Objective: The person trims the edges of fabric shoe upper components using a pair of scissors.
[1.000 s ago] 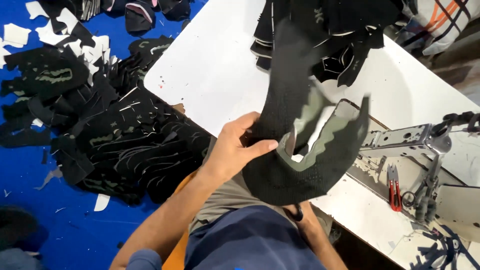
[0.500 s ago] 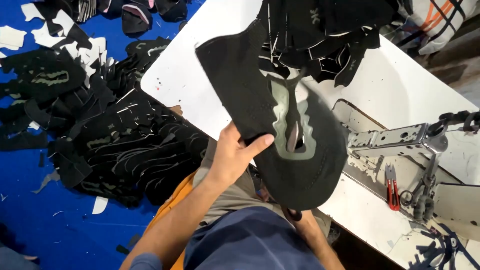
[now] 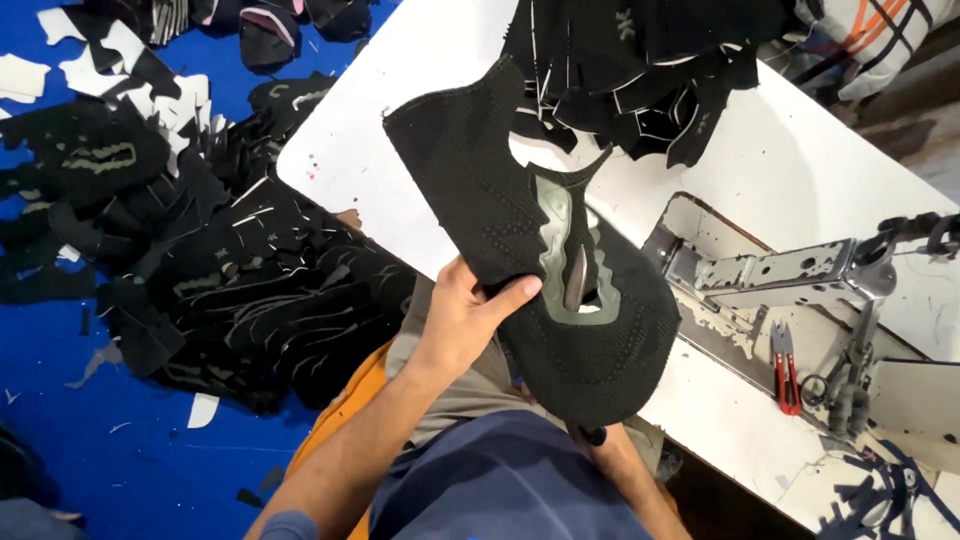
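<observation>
Blue floor point(image 3: 60, 440), far left: bare patches showing between scattered white paper offcuts point(image 3: 20, 75) and cut fabric.

Heap of black knitted shoe-upper pieces with pale grey markings point(image 3: 230, 290): spread over the floor just beside the table's near corner, lying loose and overlapping.

Left hand point(image 3: 462, 318): raised over the table edge, thumb pressed across the front of the piece it holds and fingers tucked behind it, so it is closed in a pinch on that piece's lower left edge.

Black knitted shoe upper with a grey-green tongue panel and an open slot point(image 3: 500, 210): held up in the air above the white table point(image 3: 340, 150), spread nearly flat and facing the viewer, one end pointing up left and the rounded end hanging down right.

Second pile of black cut pieces point(image 3: 640, 70): resting on the table top behind the held upper.

Right hand: mostly hidden beneath the upper; only the forearm shows, so whether it grips anything cannot be told.

Metal sewing-machine bed and arm point(image 3: 780, 270): set in the table to the right, with small red-handled thread snips point(image 3: 785, 365) lying beside it.

Step in hand, as I judge it: looking over one upper, clear of both piles. The next move would call for a steady pinch and room on the table near the machine.
</observation>
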